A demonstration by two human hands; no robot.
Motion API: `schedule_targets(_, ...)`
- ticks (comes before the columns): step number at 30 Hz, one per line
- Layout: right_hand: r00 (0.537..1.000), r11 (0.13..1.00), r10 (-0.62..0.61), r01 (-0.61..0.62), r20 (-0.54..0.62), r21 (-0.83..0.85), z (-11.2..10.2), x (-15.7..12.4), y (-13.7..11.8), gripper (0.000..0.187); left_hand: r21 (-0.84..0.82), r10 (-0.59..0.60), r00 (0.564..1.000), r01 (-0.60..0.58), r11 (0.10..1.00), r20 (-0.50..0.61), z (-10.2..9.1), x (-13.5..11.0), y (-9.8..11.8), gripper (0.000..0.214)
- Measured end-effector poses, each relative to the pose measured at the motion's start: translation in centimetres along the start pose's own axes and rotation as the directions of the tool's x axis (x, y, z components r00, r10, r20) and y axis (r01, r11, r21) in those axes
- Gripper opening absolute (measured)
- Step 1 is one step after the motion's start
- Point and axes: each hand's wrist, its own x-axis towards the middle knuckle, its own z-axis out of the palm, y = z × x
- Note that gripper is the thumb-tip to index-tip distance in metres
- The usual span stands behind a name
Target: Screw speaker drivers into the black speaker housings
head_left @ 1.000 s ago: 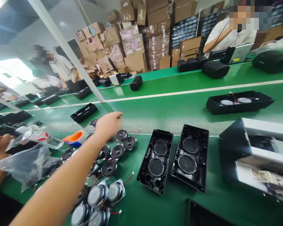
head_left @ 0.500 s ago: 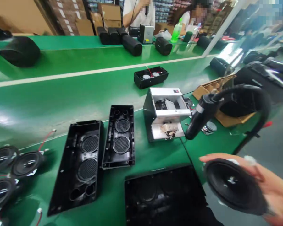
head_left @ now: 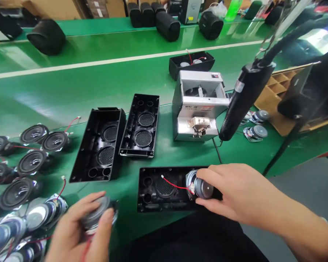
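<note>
My right hand (head_left: 232, 189) grips a speaker driver (head_left: 203, 185) by its magnet, over the right part of a black speaker housing (head_left: 155, 205) at the table's near edge. A red wire (head_left: 175, 184) with a white plug runs left from that driver across the housing's grille. Lower left, my left hand (head_left: 79, 229) is closed around a second speaker driver (head_left: 98, 214), magnet up and slightly blurred. Two more open housings lie beyond, a wider one (head_left: 82, 163) and a narrower one (head_left: 139, 120), both with round grilles and holes showing.
Several loose drivers (head_left: 31, 162) crowd the left side. A silver machine (head_left: 180, 105) stands at centre right, with a black electric screwdriver (head_left: 237, 98) hanging beside it. A divided cardboard box (head_left: 278, 87) and two drivers (head_left: 258, 133) are at right. A white line (head_left: 98, 63) crosses the green table.
My view has tipped down. My right hand has brought its driver from the right side to the near housing, now magnet up. My left hand has come into view holding another driver.
</note>
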Motion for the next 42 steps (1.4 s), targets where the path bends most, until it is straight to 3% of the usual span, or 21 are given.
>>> schedule_targets(3, 0.997, 0.997, -0.052, 0.056, 0.061, -0.061, 0.7, 0.8, 0.3, 0.039, 0.094, 0.103, 0.990, -0.113, 0.989, 0.101, 1.4, -2.5, -0.8, 0.029)
schedule_targets(7, 0.990, 0.987, -0.086, 0.099, 0.109, -0.125, 1.1, 1.4, 0.2, 0.044, 0.218, 0.205, 0.951, -0.256, 0.942, 0.232, 1.3, -3.6, -1.8, 0.056)
schedule_targets(9, 0.990, 0.983, -0.087, 0.104, 0.111, -0.152, 1.0, 1.3, 0.1, 0.046, 0.236, 0.270, 0.903, -0.357, 0.904, 0.334, 0.3, -3.4, -2.4, 0.067)
schedule_targets(13, 0.993, 0.972, -0.097, 0.108, 0.064, -0.209, 0.1, 1.3, -0.8, 0.045, 0.208, 0.404, 0.749, -0.573, 0.793, 0.525, -1.9, -2.2, -3.3, 0.069)
schedule_targets(16, 0.988, 0.968, -0.152, 0.150, 0.003, -0.201, -0.2, 2.3, -2.0, 0.025, 0.167, 0.457, 0.707, -0.622, 0.765, 0.540, -2.2, -1.4, -3.1, 0.057)
schedule_targets(19, 0.985, 0.978, -0.158, 0.165, 0.064, -0.130, 0.6, 3.9, -3.2, 0.004, 0.113, 0.476, 0.721, -0.601, 0.791, 0.503, -1.6, -1.0, -2.4, 0.037)
schedule_targets(22, 0.980, 0.981, -0.153, 0.166, 0.125, -0.103, 1.7, 5.1, -3.7, 0.025, 0.095, 0.374, 0.801, -0.467, 0.879, 0.468, -1.2, -0.8, -2.1, 0.027)
schedule_targets(25, 0.990, 0.992, -0.111, 0.116, 0.086, -0.058, 2.2, 4.7, -3.4, 0.023, 0.016, 0.263, 0.860, -0.300, 0.954, 0.438, -1.7, -0.3, -2.3, 0.029)
schedule_targets(28, 0.999, 0.999, -0.045, 0.044, 0.021, 0.022, 2.0, 3.0, -2.4, 0.015, -0.090, 0.219, 0.871, -0.200, 0.976, 0.440, -3.0, 0.5, -1.5, 0.028)
schedule_targets(30, 0.998, 0.995, -0.056, 0.056, -0.003, 0.083, 1.8, 1.8, -1.4, 0.015, -0.130, 0.241, 0.854, -0.203, 0.970, 0.460, -3.7, 1.3, 0.2, 0.032)
schedule_targets(32, 0.994, 0.986, -0.102, 0.105, -0.028, 0.127, 1.7, 0.8, -0.5, 0.015, -0.148, 0.318, 0.804, -0.282, 0.948, 0.502, -3.8, 2.2, 2.8, 0.043)
schedule_targets(33, 0.991, 0.982, -0.124, 0.129, -0.043, 0.138, 1.7, 0.5, 0.0, 0.015, -0.153, 0.374, 0.759, -0.349, 0.925, 0.532, -3.5, 2.7, 4.3, 0.048)
schedule_targets(36, 0.981, 0.972, -0.171, 0.183, -0.091, 0.148, 1.8, -0.1, 0.7, 0.021, -0.157, 0.533, 0.575, -0.574, 0.803, 0.621, -1.3, 4.3, 8.4, 0.054)
schedule_targets(38, 0.978, 0.969, -0.184, 0.197, -0.100, 0.150, 1.7, -0.1, 0.7, 0.022, -0.130, 0.566, 0.484, -0.673, 0.729, 0.668, 0.5, 5.2, 10.2, 0.046)
schedule_targets(42, 0.986, 0.971, -0.165, 0.166, -0.021, 0.169, 1.5, 0.0, 0.7, 0.025, -0.084, 0.517, 0.395, -0.728, 0.680, 0.759, 3.0, 6.2, 11.0, 0.034)
